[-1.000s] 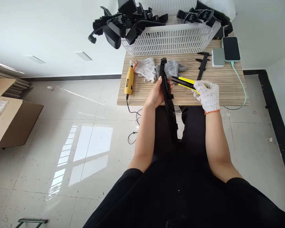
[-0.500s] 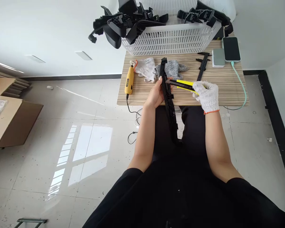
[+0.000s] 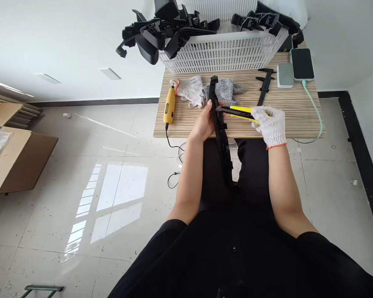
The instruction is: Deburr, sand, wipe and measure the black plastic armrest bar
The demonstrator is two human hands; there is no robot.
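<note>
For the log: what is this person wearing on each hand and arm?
The right hand wears a white knitted work glove with an orange-trimmed cuff at the wrist. The left hand is bare, with no glove. Both forearms are uncovered; short black sleeves end near the elbows. No watch, jewellery or markings are visible.

I see the striped wood counter (image 3: 298,120) w/ a white basket (image 3: 224,51) at the back, yellow rotary tool (image 3: 169,106) left, two gloves (image 3: 205,90) mid, black caliper (image 3: 265,85), power bank (image 3: 285,75) & phone (image 3: 302,63) right.
</note>
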